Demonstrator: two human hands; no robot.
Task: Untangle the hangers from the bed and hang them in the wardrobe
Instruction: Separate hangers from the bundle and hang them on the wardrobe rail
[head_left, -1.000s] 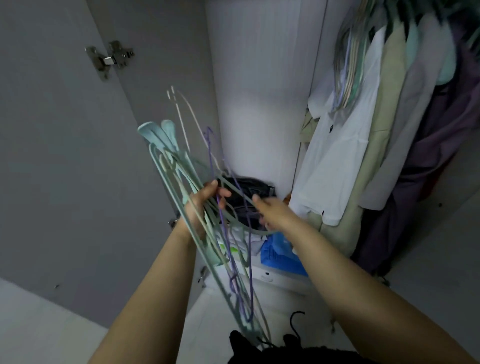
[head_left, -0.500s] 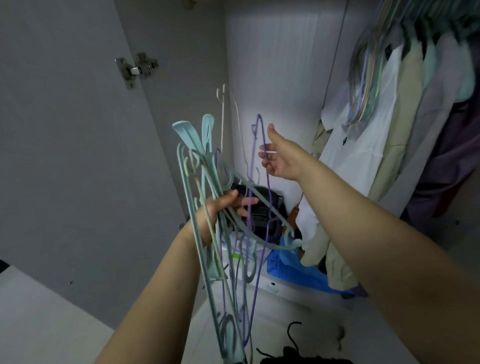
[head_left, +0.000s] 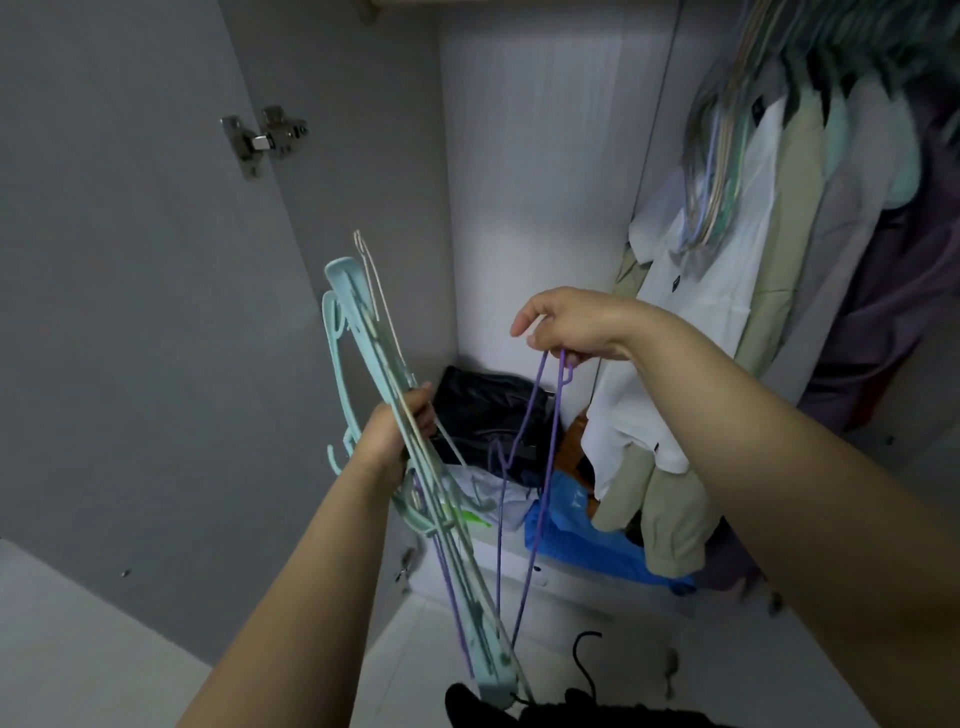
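While my left hand (head_left: 395, 436) grips the bundle of pale teal plastic hangers (head_left: 363, 364), my right hand (head_left: 571, 325), pinching the thin purple wire hanger (head_left: 540, 499), should lift slowly so nothing snags.

right hand (head_left: 571, 325) | lowered, now pinching purple hanger (head_left: 540, 467) | apparently pulled from bundle (head_left: 415, 467)

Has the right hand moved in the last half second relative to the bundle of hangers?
Yes. The right hand, pinching the purple hanger, has shifted right, away from the bundle of hangers that the left hand grips.
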